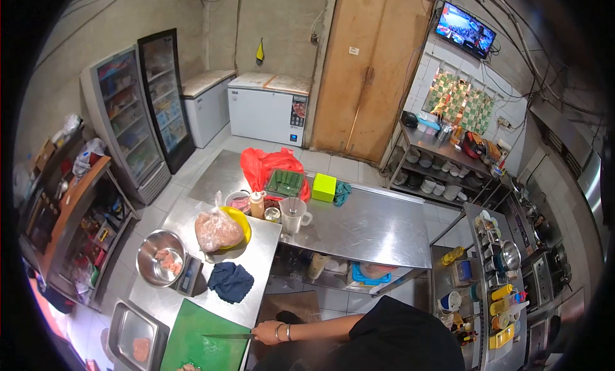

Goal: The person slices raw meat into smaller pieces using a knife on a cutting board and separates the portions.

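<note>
My right hand [265, 332], with bracelets on its wrist, is closed round the handle of a knife [227, 336]. The blade points left over the green cutting board [198, 332]. Some pale raw meat [188, 367] lies at the board's lower edge, partly cut off by the frame. My left hand is out of sight. Left of the board, a metal tray [116, 328] holds a piece of raw meat [141, 349]. Above it, a steel bowl [146, 262] with pink meat pieces [168, 261] sits at a digital scale [189, 275]. A dark cloth [230, 282] lies beyond the board.
A bag of raw meat [220, 229] rests on a yellow plate [242, 230]. Nearby stand a squeeze bottle [257, 206] and a clear jug [293, 215]. A lime-green box [324, 187] is on the steel counter [378, 220]. Shelves with sauce bottles [501, 292] are at right.
</note>
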### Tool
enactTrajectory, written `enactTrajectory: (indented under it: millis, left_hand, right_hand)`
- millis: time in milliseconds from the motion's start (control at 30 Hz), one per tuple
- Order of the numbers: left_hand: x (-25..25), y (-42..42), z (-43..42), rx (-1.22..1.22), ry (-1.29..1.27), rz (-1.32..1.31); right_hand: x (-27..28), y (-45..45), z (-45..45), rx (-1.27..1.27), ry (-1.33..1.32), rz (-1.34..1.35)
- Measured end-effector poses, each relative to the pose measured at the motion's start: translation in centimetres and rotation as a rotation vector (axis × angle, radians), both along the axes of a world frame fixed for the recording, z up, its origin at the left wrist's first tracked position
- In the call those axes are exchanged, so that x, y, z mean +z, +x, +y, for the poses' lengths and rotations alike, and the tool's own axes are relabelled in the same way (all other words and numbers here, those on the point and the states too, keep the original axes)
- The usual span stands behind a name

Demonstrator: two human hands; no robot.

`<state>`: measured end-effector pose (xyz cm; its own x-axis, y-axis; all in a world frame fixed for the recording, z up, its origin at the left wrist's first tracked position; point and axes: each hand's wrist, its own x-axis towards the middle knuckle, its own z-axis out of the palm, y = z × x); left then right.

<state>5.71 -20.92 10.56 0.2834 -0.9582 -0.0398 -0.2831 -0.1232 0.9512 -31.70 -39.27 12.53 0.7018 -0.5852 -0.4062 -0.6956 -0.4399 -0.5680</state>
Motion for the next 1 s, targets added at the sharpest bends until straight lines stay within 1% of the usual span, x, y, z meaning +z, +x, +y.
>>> enactTrajectory:
  millis: [67, 167, 267, 333, 500, 600, 633, 667, 700, 733, 767, 800, 833, 867, 900, 933, 967, 1000]
  left_hand:
    - [-0.6, -0.6, -1.4, 0.031, 0.037, 0.000]
    - [-1.6, -0.4, -2.5, 0.076, 0.069, 0.001]
    - [-2.5, -0.4, -3.0, 0.102, 0.075, 0.008]
    - [-3.1, -0.2, -3.1, 0.118, 0.073, 0.019]
    - [-5.0, 0.6, -1.9, 0.186, 0.066, 0.052]
    - [-6.8, 1.4, -0.1, 0.266, 0.038, 0.113]
    - [-9.2, 2.5, 0.8, 0.285, -0.038, 0.261]
    - [-11.8, 3.9, 1.8, 0.206, -0.245, 0.835]
    - [-15.6, 5.9, 3.5, 0.054, -0.378, 1.292]
    - [-14.0, 4.1, 3.8, 0.249, -0.352, 1.001]
    - [-10.3, 1.3, 3.6, 0.445, -0.260, 0.707]
    - [-8.3, 1.1, 3.7, 0.373, -0.304, 0.992]
    - [-6.2, -0.2, 3.8, 0.416, -0.383, 0.821]
    - [-3.2, -1.0, 3.5, 0.533, -0.223, 0.240]
    - [-0.2, -1.8, 3.1, 0.689, 0.020, -0.318]
    - [-2.1, -0.7, 4.1, 0.678, 0.170, -0.379]
    - [-0.1, -2.0, 3.7, 0.778, 0.048, -0.375]
    - [-0.6, -1.7, 4.4, 0.794, 0.115, -0.559]
  right_hand:
    - [0.8, 0.2, 0.4, -0.047, 0.005, -0.010]
    - [0.9, 0.5, 0.7, -0.051, 0.011, 0.028]
    - [-0.2, 0.5, 0.8, -0.056, -0.017, -0.046]
    - [-0.1, 0.8, 0.9, -0.048, -0.005, -0.025]
    - [0.3, 1.3, 0.7, -0.035, -0.019, -0.012]
    - [-0.1, 1.3, 0.1, 0.022, -0.038, 0.002]
    - [0.1, 1.3, -0.3, -0.004, -0.054, 0.004]
    - [-0.1, 1.6, -0.1, 0.000, -0.049, 0.004]
    - [-1.3, 2.1, -0.4, 0.008, -0.056, 0.047]
    - [0.3, 1.6, -0.8, 0.087, -0.096, 0.047]
    - [1.0, 1.8, -1.8, 0.328, -0.136, 0.161]
    - [1.6, 1.9, -1.5, 0.119, -0.102, 0.115]
    - [1.5, 2.0, -1.6, 0.203, -0.142, 0.094]
    - [1.3, 1.9, -1.9, 0.085, -0.080, 0.116]
    - [0.2, 1.6, -2.3, 0.123, -0.114, 0.081]
    - [-0.7, 1.6, -2.9, 0.159, -0.142, 0.111]
    - [-0.8, 1.4, -2.9, 0.173, -0.145, 0.084]
    - [-0.9, 1.4, -3.3, 0.169, -0.154, 0.054]
